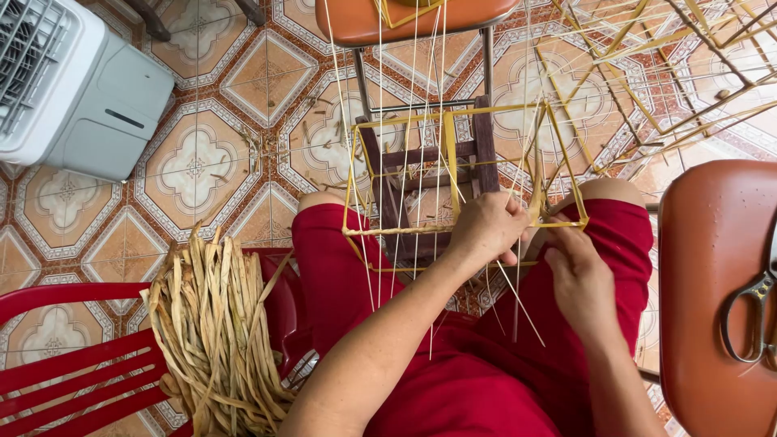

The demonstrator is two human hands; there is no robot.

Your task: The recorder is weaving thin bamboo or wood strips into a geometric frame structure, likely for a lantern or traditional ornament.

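A box-shaped frame of thin yellow bamboo sticks [453,113] rests over my knees, with pale thin strands [417,121] running down across it. My left hand [486,228] grips the frame's near bottom rail and the strands there. My right hand [576,271] pinches the frame's near right corner, fingers closed on a stick. Both hands sit close together above my red shorts [453,380]. Loose strand ends hang below the hands.
A bundle of dried tan leaf strips [214,324] lies on a red plastic chair [73,364] at left. Scissors [753,311] rest on an orange stool [712,243] at right. A dark wooden stool [481,142], a grey-white fan unit [73,89], more bamboo frames [647,57] stand on patterned tiles.
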